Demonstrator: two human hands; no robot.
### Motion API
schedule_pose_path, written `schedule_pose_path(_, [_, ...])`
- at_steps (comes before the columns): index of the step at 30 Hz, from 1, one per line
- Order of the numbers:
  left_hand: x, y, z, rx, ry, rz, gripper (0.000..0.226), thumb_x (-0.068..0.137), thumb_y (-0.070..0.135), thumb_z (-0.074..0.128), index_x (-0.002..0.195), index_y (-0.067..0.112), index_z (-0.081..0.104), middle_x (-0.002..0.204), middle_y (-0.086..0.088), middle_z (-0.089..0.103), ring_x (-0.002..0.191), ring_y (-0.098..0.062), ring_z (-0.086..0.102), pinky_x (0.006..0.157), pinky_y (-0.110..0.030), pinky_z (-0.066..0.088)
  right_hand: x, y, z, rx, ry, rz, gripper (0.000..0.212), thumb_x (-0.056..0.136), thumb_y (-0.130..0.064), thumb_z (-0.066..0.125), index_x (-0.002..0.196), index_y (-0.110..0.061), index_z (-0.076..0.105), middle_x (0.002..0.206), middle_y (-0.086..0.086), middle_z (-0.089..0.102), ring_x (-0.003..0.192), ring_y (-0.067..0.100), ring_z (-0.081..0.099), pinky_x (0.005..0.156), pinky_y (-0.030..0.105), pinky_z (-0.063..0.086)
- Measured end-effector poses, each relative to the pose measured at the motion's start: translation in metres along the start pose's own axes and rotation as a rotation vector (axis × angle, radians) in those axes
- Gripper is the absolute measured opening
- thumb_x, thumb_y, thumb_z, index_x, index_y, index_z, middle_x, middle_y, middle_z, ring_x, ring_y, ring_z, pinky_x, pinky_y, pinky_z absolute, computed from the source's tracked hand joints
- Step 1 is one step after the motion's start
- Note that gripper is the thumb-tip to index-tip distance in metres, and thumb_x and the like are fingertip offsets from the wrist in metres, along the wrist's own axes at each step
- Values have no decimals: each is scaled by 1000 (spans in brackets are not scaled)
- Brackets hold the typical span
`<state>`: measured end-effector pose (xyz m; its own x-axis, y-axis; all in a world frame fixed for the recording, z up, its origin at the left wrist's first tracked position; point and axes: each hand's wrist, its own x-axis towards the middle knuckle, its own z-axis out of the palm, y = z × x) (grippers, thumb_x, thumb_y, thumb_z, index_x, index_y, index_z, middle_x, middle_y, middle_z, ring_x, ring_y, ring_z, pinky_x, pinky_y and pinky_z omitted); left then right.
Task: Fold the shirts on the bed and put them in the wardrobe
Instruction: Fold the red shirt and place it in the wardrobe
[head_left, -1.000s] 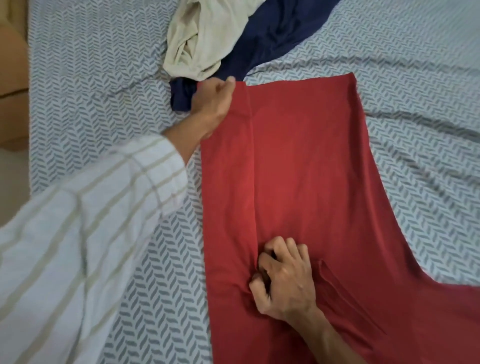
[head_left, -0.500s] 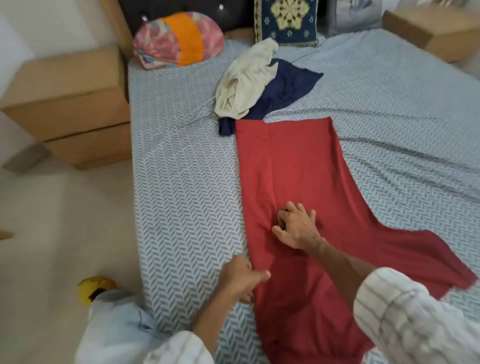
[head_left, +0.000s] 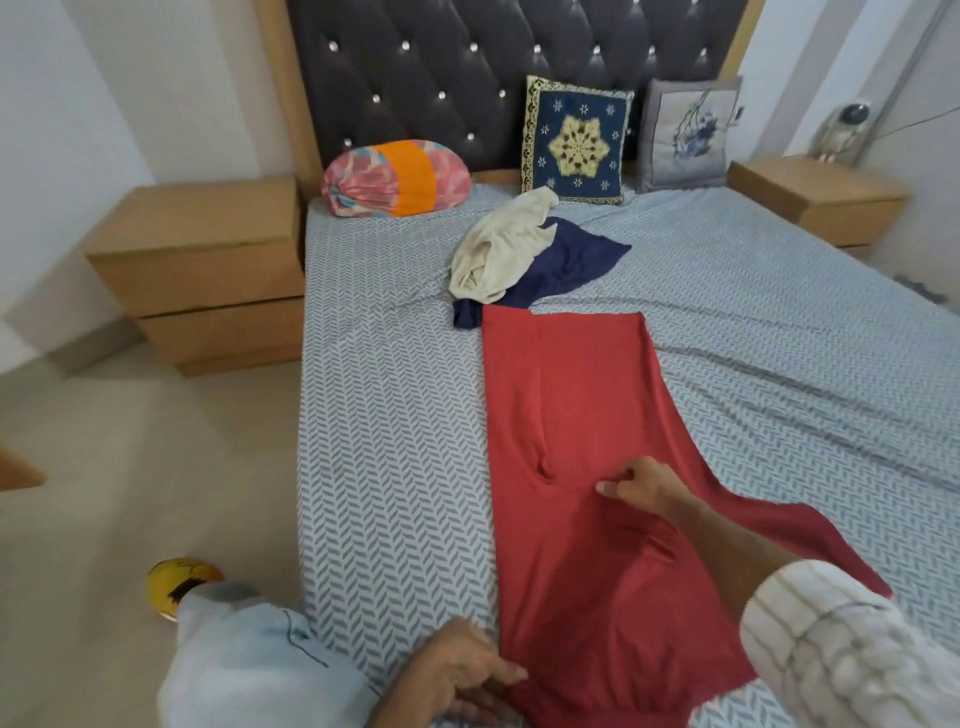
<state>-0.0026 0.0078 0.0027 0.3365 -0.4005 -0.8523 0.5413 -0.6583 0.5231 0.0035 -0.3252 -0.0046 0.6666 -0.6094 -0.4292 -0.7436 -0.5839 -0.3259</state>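
The bed (head_left: 395, 415) carries the red shirt (head_left: 571, 415) along its left edge. The right hand (head_left: 644, 486) pinches mid-fabric; the left hand (head_left: 462, 670) grips the near hem. Uneven pulling could skew the fold.

A red shirt (head_left: 582, 415), a cream shirt (head_left: 498, 249) and a navy shirt (head_left: 576, 260) lie on the grey-and-white herringbone sheet (head_left: 395, 415).

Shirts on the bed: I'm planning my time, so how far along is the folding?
Early. Done: the red shirt is spread flat, its left side folded in. In hand: the left hand grips its near edge and the right hand pinches its middle. Left: the cream shirt and navy shirt lie crumpled, unfolded. No wardrobe is in view.
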Motion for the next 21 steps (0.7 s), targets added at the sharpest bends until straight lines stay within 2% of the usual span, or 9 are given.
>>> schedule_pose_path(3, [-1, 0, 1, 7, -18, -6, 33, 72, 3, 85, 76, 8, 52, 62, -15, 68, 58, -27, 71, 55, -34, 57, -1, 19, 8, 104, -50, 80, 73, 48, -73, 75, 98, -20, 66, 102, -1, 67, 101, 23, 65, 83, 29, 48])
schedule_pose_path(4, [0, 0, 0, 21, -27, -10, 30, 73, 4, 85, 74, 8, 55, 64, -16, 69, 58, -26, 71, 56, -34, 57, -4, 22, 7, 130, -72, 95, 67, 47, -66, 78, 92, -18, 68, 97, 0, 69, 93, 21, 66, 79, 29, 50])
schedule_pose_path(6, [0, 1, -2, 24, -37, -15, 26, 73, 4, 84, 75, 7, 59, 69, -18, 71, 61, -26, 71, 60, -35, 58, -6, 32, 6, 195, -125, 83, 43, 57, -43, 84, 84, -11, 71, 89, 3, 71, 79, 19, 66, 74, 32, 54])
schedule_pose_path(8, [0, 2, -2, 29, -52, -34, 22, 74, 4, 84, 75, 6, 61, 74, -19, 72, 63, -27, 72, 61, -35, 58, -11, 41, 2, 299, -151, 64, 25, 73, -22, 83, 91, -7, 72, 92, 6, 73, 80, 20, 69, 79, 37, 57])
schedule_pose_path(9, [0, 2, -3, 35, -64, -40, 21, 74, 4, 83, 74, 5, 62, 74, -20, 72, 63, -27, 71, 60, -34, 58, -14, 46, -1, 376, -148, 61, 24, 77, -18, 82, 95, -7, 71, 96, 8, 73, 86, 23, 70, 82, 38, 57])
schedule_pose_path(12, [1, 4, -4, 42, -82, -62, 21, 74, 4, 83, 64, 6, 65, 76, -19, 72, 61, -25, 70, 58, -33, 58, -21, 57, -1, 472, -110, 65, 34, 76, -21, 85, 102, -13, 63, 99, 0, 65, 96, 21, 65, 85, 31, 49])
schedule_pose_path(16, [2, 4, -3, 33, -99, -70, 36, 76, 3, 82, 44, 10, 67, 73, -18, 71, 61, -25, 70, 55, -32, 58, -24, 65, 11, 362, -5, 70, 36, 72, -24, 88, 94, -26, 59, 95, -7, 58, 94, 17, 57, 81, 26, 40])
schedule_pose_path(19, [4, 4, -4, 50, -107, -85, 34, 74, 4, 84, 44, 10, 67, 73, -18, 71, 63, -26, 70, 59, -33, 59, -22, 64, 14, 350, 95, 65, 35, 73, -22, 86, 98, -22, 61, 88, -7, 60, 92, 19, 59, 77, 26, 39])
schedule_pose_path(21, [6, 5, -5, 70, -111, -102, 31, 72, 5, 85, 46, 10, 68, 75, -19, 72, 65, -26, 71, 60, -34, 59, -19, 66, 17, 312, 100, 48, 36, 74, -24, 85, 101, -20, 62, 87, -7, 62, 92, 20, 61, 77, 27, 41])
